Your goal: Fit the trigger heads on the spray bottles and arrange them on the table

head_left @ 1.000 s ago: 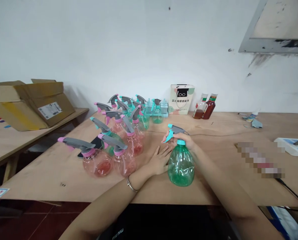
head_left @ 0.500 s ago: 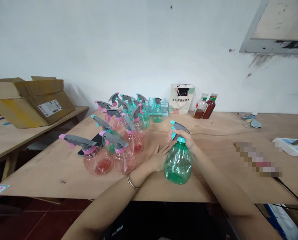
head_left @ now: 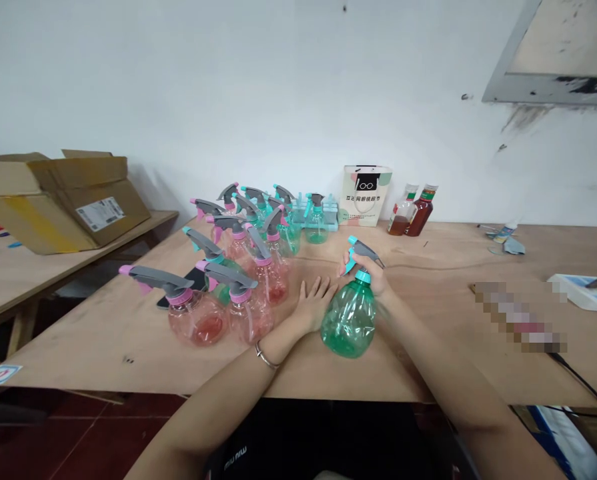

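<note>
Right hand has its fingers closed around the neck and trigger head of a green spray bottle; it's tilted, right in front of the person. Can't tell if its base touches the table. Left hand is palm-down just beside it, fingers spread, gripping nothing. My read: this one's assembled, not yet let go; other spray bottles stand grouped at left, heads on, no hand on them.

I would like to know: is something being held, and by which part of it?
The right grip holds a green bottle by its spray head, just above the collar; the left grip holds nothing.
</note>
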Demonstrator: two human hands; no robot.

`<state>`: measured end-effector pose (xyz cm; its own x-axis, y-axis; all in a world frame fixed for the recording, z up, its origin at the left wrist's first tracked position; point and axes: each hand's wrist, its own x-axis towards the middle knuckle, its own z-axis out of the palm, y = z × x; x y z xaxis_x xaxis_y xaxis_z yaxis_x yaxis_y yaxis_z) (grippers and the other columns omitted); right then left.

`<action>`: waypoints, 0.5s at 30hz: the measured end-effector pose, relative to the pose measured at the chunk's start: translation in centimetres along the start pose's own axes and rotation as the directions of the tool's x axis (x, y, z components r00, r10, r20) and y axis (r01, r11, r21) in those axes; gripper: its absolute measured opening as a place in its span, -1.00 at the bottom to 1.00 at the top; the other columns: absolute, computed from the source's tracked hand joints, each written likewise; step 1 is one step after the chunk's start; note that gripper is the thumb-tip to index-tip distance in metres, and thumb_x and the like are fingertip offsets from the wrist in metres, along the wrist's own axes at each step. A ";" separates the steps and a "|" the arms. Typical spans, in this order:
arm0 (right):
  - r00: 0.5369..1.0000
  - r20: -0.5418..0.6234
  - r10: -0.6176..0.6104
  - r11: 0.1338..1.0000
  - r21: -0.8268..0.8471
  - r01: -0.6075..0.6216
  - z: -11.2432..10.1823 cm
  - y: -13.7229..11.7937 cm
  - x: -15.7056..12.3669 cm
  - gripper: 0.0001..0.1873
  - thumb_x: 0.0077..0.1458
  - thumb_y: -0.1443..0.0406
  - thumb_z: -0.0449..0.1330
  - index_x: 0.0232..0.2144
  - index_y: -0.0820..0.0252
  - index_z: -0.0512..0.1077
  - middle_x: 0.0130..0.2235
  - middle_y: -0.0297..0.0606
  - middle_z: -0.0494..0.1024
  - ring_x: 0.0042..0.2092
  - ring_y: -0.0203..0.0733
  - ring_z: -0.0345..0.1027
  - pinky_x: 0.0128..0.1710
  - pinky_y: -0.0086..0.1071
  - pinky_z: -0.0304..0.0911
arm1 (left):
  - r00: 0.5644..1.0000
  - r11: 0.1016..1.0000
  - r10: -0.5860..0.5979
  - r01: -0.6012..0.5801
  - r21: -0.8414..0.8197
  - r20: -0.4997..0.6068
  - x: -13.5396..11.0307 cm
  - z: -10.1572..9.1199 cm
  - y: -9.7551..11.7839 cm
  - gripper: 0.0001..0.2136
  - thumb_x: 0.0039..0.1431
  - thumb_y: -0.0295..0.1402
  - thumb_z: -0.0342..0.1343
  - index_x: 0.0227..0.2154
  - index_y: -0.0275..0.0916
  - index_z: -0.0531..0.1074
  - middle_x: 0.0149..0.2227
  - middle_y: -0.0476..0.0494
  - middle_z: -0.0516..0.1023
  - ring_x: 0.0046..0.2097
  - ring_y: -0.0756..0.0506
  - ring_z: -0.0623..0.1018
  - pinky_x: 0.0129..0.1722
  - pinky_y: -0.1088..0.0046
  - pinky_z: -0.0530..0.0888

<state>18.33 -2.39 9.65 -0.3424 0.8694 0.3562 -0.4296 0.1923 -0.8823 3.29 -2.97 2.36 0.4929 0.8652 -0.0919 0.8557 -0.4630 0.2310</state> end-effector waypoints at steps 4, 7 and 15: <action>0.995 0.069 0.069 0.997 0.020 -0.071 -0.2 0.4 0.0 -0.73 -0.07 0.08 0.25 -0.46 0.16 0.43 -0.49 -0.30 0.51 -0.32 -0.16 0.46 -0.20 -0.29 0.36 | 1.000 0.999 -0.005 0.006 0.036 -0.017 -0.1 -0.1 0.0 -0.30 0.29 -0.04 -0.16 0.38 -0.20 -0.21 0.42 -0.18 -0.31 0.41 -0.29 -0.28 0.27 -0.20 -0.29; 0.994 0.088 0.070 0.997 0.019 -0.072 -0.2 0.6 0.0 -0.75 -0.07 0.10 0.24 -0.45 0.15 0.42 -0.42 -0.26 0.55 -0.23 -0.11 0.47 -0.17 -0.25 0.36 | 1.000 0.999 -0.005 0.005 0.035 -0.023 -0.2 -0.1 0.1 -0.31 0.29 -0.05 -0.16 0.38 -0.19 -0.22 0.42 -0.16 -0.34 0.41 -0.30 -0.29 0.27 -0.22 -0.29; 0.983 0.153 0.098 0.995 -0.045 -0.092 0.3 0.0 -0.7 -0.70 -0.07 0.04 0.22 -0.51 0.16 0.37 -0.50 -0.26 0.49 -0.21 -0.05 0.48 -0.14 -0.18 0.39 | 0.998 1.000 0.021 -0.021 -0.001 -0.061 -0.3 0.0 0.0 -0.33 0.27 -0.08 -0.09 0.37 -0.17 -0.12 0.41 -0.21 -0.16 0.41 -0.33 -0.19 0.27 -0.24 -0.26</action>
<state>18.33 -3.10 9.51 -0.5068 0.8040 0.3111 -0.3582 0.1319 -0.9243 3.17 -3.26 2.40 0.5003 0.8654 -0.0278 0.8451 -0.4810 0.2335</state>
